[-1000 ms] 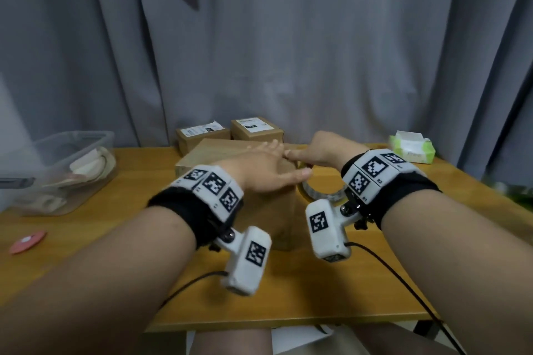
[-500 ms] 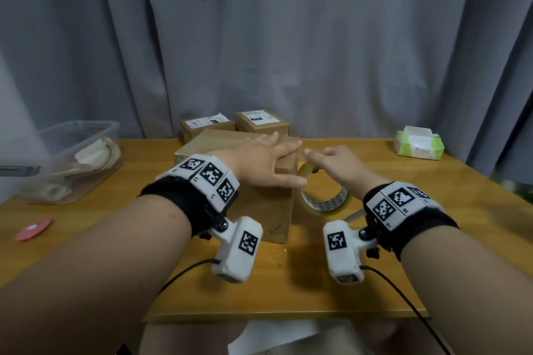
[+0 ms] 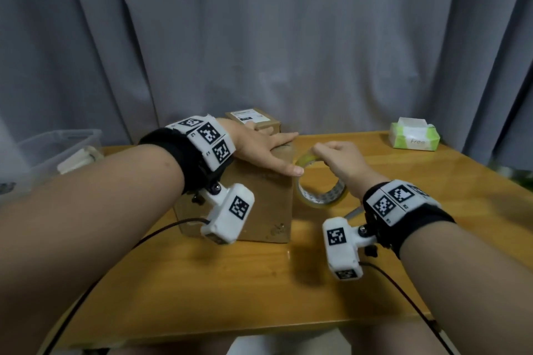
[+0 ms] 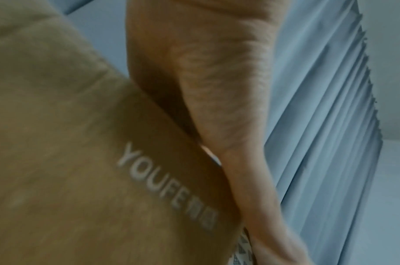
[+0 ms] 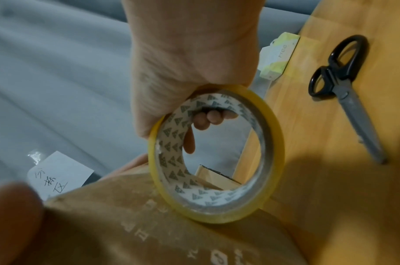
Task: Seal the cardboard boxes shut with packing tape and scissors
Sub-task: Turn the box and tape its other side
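Note:
A brown cardboard box (image 3: 259,204) stands in the middle of the wooden table (image 3: 259,282). My left hand (image 3: 265,153) lies flat on its top with straight fingers, pressing it down; the left wrist view shows the palm (image 4: 217,89) against the printed box (image 4: 81,161). My right hand (image 3: 337,158) grips a roll of yellowish packing tape (image 3: 320,190) just right of the box, tilted upright, fingers curled through its core (image 5: 215,152). Black-handled scissors (image 5: 346,93) lie on the table to the right of the roll.
A smaller labelled box (image 3: 253,121) sits behind the big one near the grey curtain. A green tissue pack (image 3: 414,138) lies at the back right. A clear plastic bin (image 3: 57,153) stands at the left edge. A paper note (image 5: 58,174) hangs on the curtain.
My right hand has pulled back from the box top and lifted the tape roll off the table beside the box. My left hand stays flat on the box.

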Tool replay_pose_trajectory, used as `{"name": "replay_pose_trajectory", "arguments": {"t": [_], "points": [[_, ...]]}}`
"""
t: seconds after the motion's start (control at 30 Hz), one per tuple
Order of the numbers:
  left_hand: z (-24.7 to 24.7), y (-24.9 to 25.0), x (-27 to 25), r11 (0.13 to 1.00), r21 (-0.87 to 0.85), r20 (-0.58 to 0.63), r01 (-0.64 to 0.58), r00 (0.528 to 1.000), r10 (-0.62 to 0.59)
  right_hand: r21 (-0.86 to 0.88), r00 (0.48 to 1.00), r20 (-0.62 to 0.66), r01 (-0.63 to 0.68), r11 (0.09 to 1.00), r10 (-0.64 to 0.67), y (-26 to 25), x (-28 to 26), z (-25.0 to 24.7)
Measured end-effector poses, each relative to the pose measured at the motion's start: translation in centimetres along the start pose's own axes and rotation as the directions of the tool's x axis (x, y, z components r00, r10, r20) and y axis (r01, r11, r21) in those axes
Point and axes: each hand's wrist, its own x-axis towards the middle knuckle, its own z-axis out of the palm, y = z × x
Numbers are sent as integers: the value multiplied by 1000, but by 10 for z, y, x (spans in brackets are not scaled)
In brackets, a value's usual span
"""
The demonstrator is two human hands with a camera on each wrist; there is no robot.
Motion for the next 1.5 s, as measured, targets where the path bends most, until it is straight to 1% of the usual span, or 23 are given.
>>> {"name": "replay_pose_trajectory", "arguments": {"t": [0.1, 0.2, 0.33, 0.43, 0.53, 0.67, 0.73, 0.83, 0.87, 0.93, 0.97, 1.0, 1.03, 1.07, 1.13, 1.17, 1.2, 1.23, 1.3, 1.33, 1.37, 1.43, 1.5], "points": [[-17, 3, 3, 994, 111, 63, -11, 998, 4, -6, 999, 52, 13, 1000, -13, 2, 4, -4], [-18, 5, 14, 995, 104, 55, -13, 998, 7, 16, 996, 83, -13, 1000, 12, 10, 6, -8], [-1, 1, 21, 991, -113, -63, -68, 996, 61, 128, 998, 60, -38, 991, 31, 19, 12, -11], [7, -1, 15, 983, -166, -189, -77, 981, 45, 203, 1000, -21, -15, 979, 20, 26, 13, -9], [12, 1, 3, 980, -167, -307, -111, 950, 55, 264, 993, -118, 57, 963, -26, 29, 6, -9], [11, -5, -14, 959, -254, -381, -126, 924, 21, 211, 964, -202, 213, 954, -171, -1, 2, -12], [9, -11, -21, 942, -299, -470, -152, 882, -7, 157, 934, -237, 307, 939, -266, -34, 5, -16], [11, -18, -32, 874, -422, -630, -240, 771, -93, 67, 872, -256, 446, 892, -417, -89, 13, -25], [14, -19, -35, 825, -481, -671, -297, 730, -129, 34, 850, -273, 476, 879, -450, -105, 15, -27], [23, -17, -37, 688, -577, -730, -440, 655, -194, -21, 821, -307, 500, 866, -481, -125, 19, -27], [29, -14, -36, 625, -601, -747, -498, 627, -220, -31, 825, -311, 488, 872, -472, -130, 21, -25], [35, -12, -33, 576, -618, -754, -535, 612, -241, -35, 839, -303, 463, 885, -451, -133, 22, -21], [42, -12, -27, 541, -632, -750, -555, 613, -248, -43, 857, -282, 438, 898, -432, -135, 23, -17], [50, -13, -22, 520, -650, -736, -554, 629, -250, -59, 874, -247, 418, 907, -419, -135, 24, -13], [62, -23, -19, 520, -677, -700, -521, 674, -236, -91, 900, -161, 395, 914, -405, -139, 24, -2], [65, -29, -23, 544, -678, -684, -495, 696, -218, -110, 909, -118, 387, 915, -399, -141, 24, 3], [65, -36, -27, 592, -662, -670, -461, 717, -191, -146, 916, -75, 380, 913, -393, -144, 24, 9], [64, -45, -29, 663, -622, -662, -417, 732, -161, -196, 922, -31, 373, 907, -386, -147, 25, 16], [57, -55, -35, 810, -484, -674, -332, 732, -102, -302, 927, 62, 371, 878, -371, -154, 25, 32], [51, -55, -39, 854, -414, -689, -314, 722, -68, -354, 925, 99, 378, 855, -368, -156, 25, 40], [45, -51, -42, 863, -392, -691, -320, 722, -46, -409, 921, 123, 386, 827, -369, -159, 24, 47], [35, -41, -47, 856, -420, -636, -303, 770, -39, -500, 916, 140, 393, 772, -376, -164, 25, 56], [32, -37, -45, 847, -447, -586, -287, 810, -35, -533, 918, 148, 388, 752, -368, -168, 26, 60]]}}
